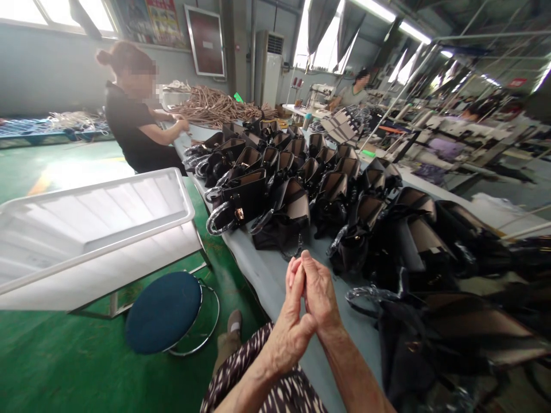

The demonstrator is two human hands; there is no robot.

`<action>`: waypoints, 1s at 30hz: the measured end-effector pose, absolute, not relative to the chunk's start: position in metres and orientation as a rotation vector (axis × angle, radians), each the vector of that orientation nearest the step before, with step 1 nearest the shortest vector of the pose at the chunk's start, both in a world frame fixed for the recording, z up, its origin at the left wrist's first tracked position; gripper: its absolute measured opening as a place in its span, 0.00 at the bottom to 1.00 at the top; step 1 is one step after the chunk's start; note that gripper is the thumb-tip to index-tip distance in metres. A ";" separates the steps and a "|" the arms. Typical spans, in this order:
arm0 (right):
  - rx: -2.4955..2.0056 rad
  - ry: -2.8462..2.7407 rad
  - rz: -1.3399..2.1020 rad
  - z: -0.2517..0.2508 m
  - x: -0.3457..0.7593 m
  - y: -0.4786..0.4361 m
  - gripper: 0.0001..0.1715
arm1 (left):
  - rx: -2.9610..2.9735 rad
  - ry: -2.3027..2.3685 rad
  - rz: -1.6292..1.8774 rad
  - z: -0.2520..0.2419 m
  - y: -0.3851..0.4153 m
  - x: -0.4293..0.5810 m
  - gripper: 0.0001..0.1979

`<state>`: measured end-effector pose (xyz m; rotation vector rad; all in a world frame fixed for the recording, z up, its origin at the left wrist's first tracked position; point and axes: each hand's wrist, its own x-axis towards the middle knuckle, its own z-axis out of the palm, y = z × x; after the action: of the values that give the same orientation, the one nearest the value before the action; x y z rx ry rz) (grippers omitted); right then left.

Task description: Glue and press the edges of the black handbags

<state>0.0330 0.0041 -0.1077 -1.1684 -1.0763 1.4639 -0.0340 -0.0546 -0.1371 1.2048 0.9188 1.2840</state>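
My left hand [289, 330] and my right hand [321, 293] are pressed palm to palm above the near edge of a long grey table [262, 269]. The fingers of both are stretched out flat against each other, and nothing shows between them. My left thumb lies over the base of my right hand. Just beyond the fingertips stands a black handbag [282, 221] with a tan lining. Another dark bag [434, 332] lies on its side to the right of my right forearm.
Several rows of black handbags [327, 172] fill the table. A person in a black top [129, 123] works at its far left side beside a heap of tan straps [215, 106]. A round blue stool [163, 312] and a white tray cart [86, 229] stand on the green floor at left.
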 end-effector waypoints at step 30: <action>-1.588 -1.934 0.808 -0.065 0.089 -0.029 0.17 | 1.879 1.191 1.165 -0.159 -0.065 -0.024 0.55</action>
<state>0.0892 -0.0292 -0.0655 -1.5879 -1.9340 0.8083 -0.0238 -0.0654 -0.1588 1.8789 1.1915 1.1646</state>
